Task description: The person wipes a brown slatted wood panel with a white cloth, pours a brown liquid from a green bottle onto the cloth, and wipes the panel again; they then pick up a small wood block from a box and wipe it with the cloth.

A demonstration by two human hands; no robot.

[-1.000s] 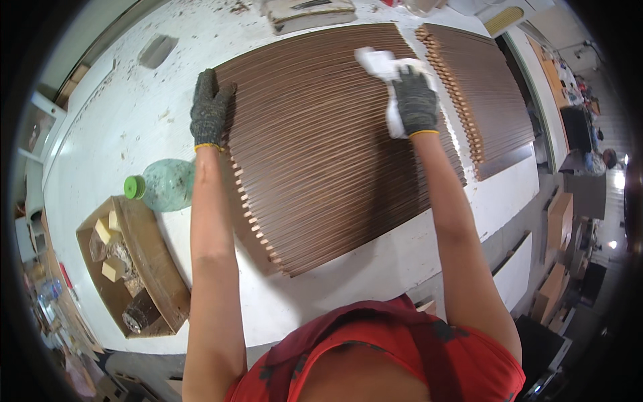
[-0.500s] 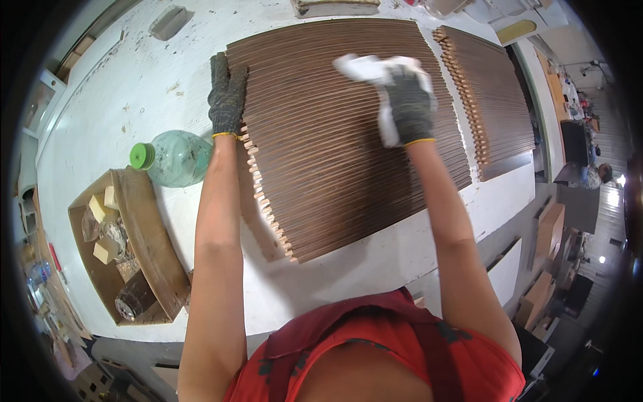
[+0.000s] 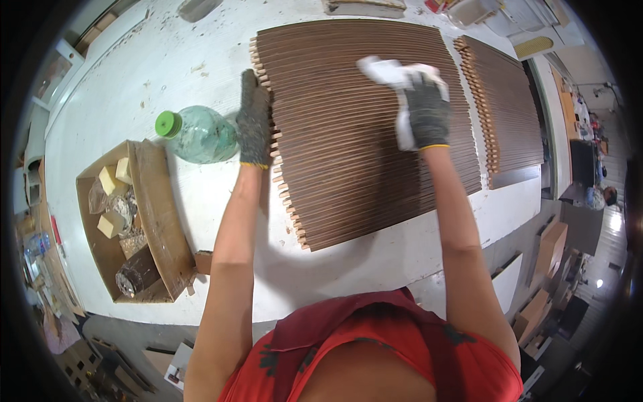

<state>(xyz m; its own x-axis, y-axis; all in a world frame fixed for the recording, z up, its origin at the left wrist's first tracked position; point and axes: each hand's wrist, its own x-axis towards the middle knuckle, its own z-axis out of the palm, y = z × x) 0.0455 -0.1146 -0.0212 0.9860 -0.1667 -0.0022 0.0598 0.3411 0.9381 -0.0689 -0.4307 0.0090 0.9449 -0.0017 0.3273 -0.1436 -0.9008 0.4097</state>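
While both gloved hands rest on it, a dark brown slatted wooden panel (image 3: 362, 127) lies flat on the white worktop (image 3: 120, 87).

Its thin parallel slats run side to side, their pale cut ends showing in a stepped row along the left edge. The left hand (image 3: 255, 120) lies flat against that edge, grasping nothing; the right hand (image 3: 426, 114) presses a crumpled white cloth (image 3: 392, 74) onto the slats. A second slatted panel (image 3: 506, 107) lies just beside, a clear green-capped plastic bottle (image 3: 197, 134) near the left hand.

open brown cardboard box (image 3: 157, 214) left of green-capped bottle (image 3: 197, 134)
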